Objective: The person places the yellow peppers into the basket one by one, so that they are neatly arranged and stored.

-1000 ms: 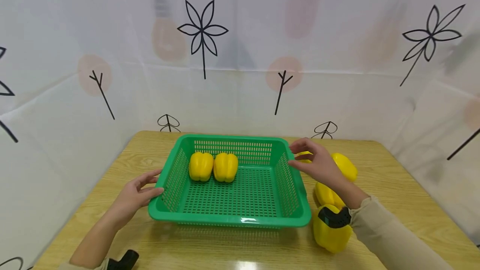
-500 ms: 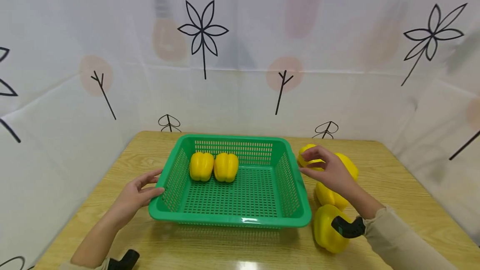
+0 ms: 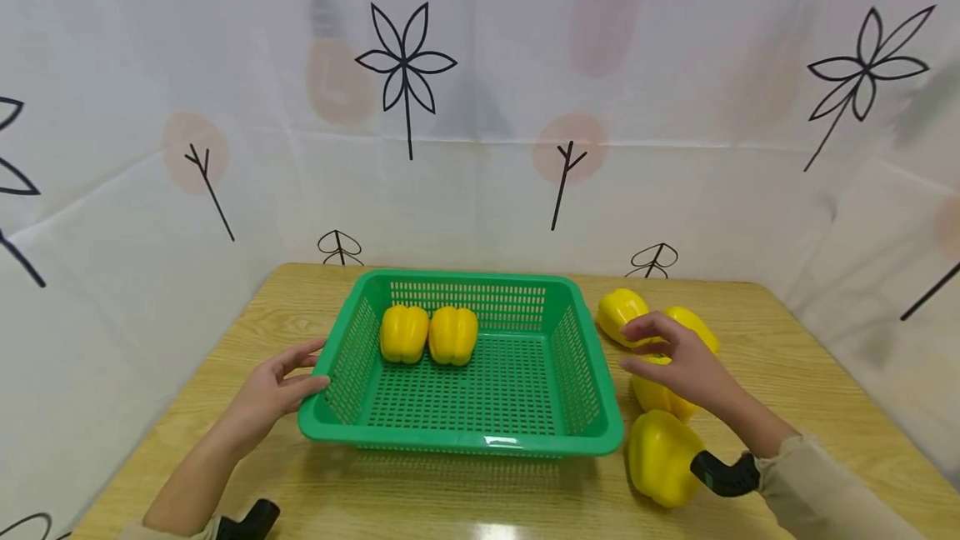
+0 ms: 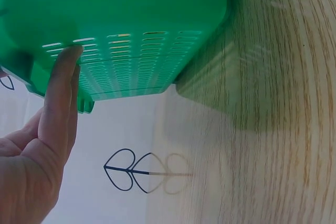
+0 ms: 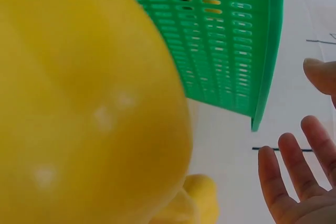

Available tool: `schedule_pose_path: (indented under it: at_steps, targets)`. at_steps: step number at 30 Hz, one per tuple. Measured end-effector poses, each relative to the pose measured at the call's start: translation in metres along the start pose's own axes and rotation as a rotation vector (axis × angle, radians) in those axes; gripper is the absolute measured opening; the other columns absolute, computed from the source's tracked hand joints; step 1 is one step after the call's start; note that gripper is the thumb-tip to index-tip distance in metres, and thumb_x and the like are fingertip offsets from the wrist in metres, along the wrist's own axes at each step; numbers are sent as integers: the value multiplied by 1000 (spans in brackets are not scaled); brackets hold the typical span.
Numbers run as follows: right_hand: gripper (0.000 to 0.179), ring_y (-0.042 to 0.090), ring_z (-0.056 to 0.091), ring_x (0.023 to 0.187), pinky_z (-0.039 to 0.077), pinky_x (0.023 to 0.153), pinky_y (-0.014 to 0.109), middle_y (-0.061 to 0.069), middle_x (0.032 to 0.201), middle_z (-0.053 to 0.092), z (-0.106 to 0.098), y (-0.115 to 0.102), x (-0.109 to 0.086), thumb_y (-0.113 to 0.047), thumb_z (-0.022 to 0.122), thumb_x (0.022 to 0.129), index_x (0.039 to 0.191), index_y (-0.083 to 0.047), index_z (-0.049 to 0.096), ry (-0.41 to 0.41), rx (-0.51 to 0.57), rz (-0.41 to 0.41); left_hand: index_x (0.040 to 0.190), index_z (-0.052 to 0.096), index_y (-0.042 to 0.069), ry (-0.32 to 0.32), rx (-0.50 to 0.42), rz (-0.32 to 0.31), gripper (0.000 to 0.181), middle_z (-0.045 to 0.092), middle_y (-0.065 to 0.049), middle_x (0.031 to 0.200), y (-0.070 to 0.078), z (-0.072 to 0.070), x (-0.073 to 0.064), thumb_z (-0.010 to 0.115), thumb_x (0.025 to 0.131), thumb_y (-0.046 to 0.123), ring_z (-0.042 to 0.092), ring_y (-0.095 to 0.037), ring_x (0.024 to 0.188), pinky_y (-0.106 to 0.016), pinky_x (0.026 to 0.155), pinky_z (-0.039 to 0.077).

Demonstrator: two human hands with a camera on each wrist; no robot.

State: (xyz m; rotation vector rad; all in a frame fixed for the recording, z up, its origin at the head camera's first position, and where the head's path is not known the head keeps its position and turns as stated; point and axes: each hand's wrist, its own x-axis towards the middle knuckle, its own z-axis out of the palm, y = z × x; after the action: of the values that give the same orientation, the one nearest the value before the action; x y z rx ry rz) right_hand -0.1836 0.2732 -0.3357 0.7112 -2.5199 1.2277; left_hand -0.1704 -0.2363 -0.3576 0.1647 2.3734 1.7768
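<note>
Green plastic forms the rectangular, slot-walled basket (image 3: 465, 441) near the middle of the pale wood-grain desk (image 3: 765, 373). Inside it, toward eleven o'clock, two glossy yellow bell peppers (image 3: 405, 334) sit close side by side. The person's bare left hand (image 3: 273, 390) is at the basket's nine o'clock, its fingers nearly straight against the outer wall and its thumb on the rim; it touches the basket without curling round it.

The bare right hand (image 3: 678, 361) is off the basket at three o'clock, fingers loosely bent and thumb held apart, with nothing between them. Below and around that hand, from two to four o'clock of the basket, four more yellow bell peppers (image 3: 663, 458) rest on the desk. A black wrist device (image 3: 726, 473) shows by the beige right sleeve (image 3: 832, 490). Toward twelve o'clock hangs a whitish cloth backdrop (image 3: 480, 90) with black line-drawn plants.
</note>
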Motion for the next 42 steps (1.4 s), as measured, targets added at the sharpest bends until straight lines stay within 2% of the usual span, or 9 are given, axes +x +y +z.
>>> schedule_pose_path:
  at_steps: [6,10,13,19,28,37,42]
  targets:
    - [34,1,52,94,50,76,25,-1,103,55,-6,6,-10,1,74,77,106,0,57,-48,-6,-6,145,31,7,3,10,2,65,36,-21,134,0,0,-1,63,91,22,51,-32,114,-38,81,48]
    - [34,8,53,94,50,77,27,-4,102,55,-10,8,-16,-1,74,77,106,-4,56,-89,1,-15,145,31,7,1,8,0,65,35,-22,134,0,1,0,63,91,22,50,-34,114,-39,81,48]
    - [36,12,54,94,50,76,27,-4,103,56,-12,11,-21,-1,75,76,107,-4,56,-119,10,-26,145,31,7,1,5,4,65,35,-22,134,1,1,0,63,90,22,51,-33,114,-38,81,49]
    - [38,11,54,94,50,75,27,6,104,55,-15,19,-28,-1,77,74,106,-3,57,-170,9,-82,146,30,7,0,2,6,66,34,-22,134,0,1,0,63,90,21,52,-31,112,-38,80,49]
    - [40,12,54,95,48,78,26,4,106,56,-20,25,-40,-5,78,74,107,-3,57,-246,10,-117,146,27,5,-11,-2,31,65,33,-24,135,2,0,0,61,92,19,51,-33,113,-38,80,49]
    - [42,11,52,97,48,77,26,3,109,55,-24,28,-51,-10,78,76,111,-6,55,-341,22,-121,147,27,6,-10,13,16,65,34,-22,135,1,0,0,60,92,20,50,-33,115,-40,82,48]
    - [44,8,53,95,48,75,27,2,109,57,-24,30,-58,-13,80,74,111,-11,56,-349,-4,-142,147,27,6,-14,1,16,65,34,-23,135,1,-1,1,61,92,20,51,-32,113,-40,81,48]
